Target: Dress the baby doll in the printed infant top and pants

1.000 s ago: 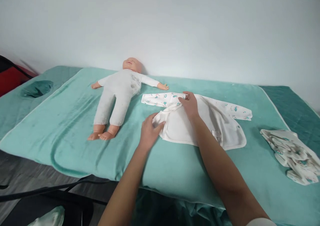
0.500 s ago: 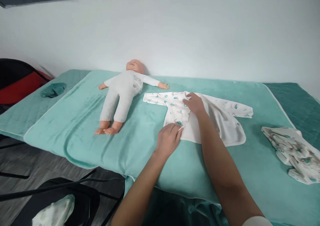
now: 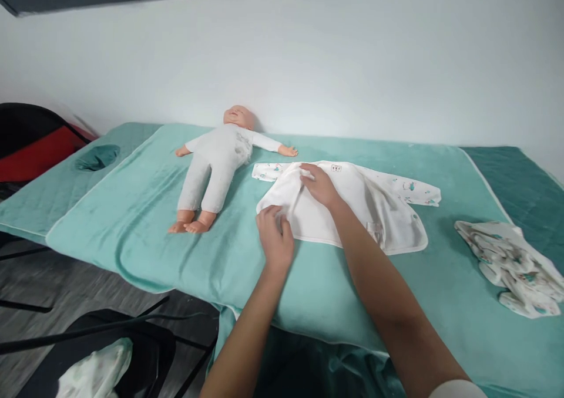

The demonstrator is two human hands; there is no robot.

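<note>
A white baby shirt (image 3: 352, 207) with small teal prints lies spread on the teal towel (image 3: 145, 210), its front panels opened outward. My left hand (image 3: 275, 239) pinches the lower corner of the left panel. My right hand (image 3: 319, 185) grips the same panel near the collar. A baby doll (image 3: 215, 163) in a white bodysuit lies on its back to the left of the shirt, head toward the wall.
A crumpled printed garment (image 3: 513, 266) lies at the towel's right end. A dark teal cloth (image 3: 97, 157) sits at the far left. A black chair (image 3: 114, 351) with a pale cloth stands below the bed edge. A red and black object (image 3: 30, 145) is at the left.
Both hands have flipped the shirt's left front panel open toward the left, so its white inside shows again. A second ago it was open, then laid shut.
</note>
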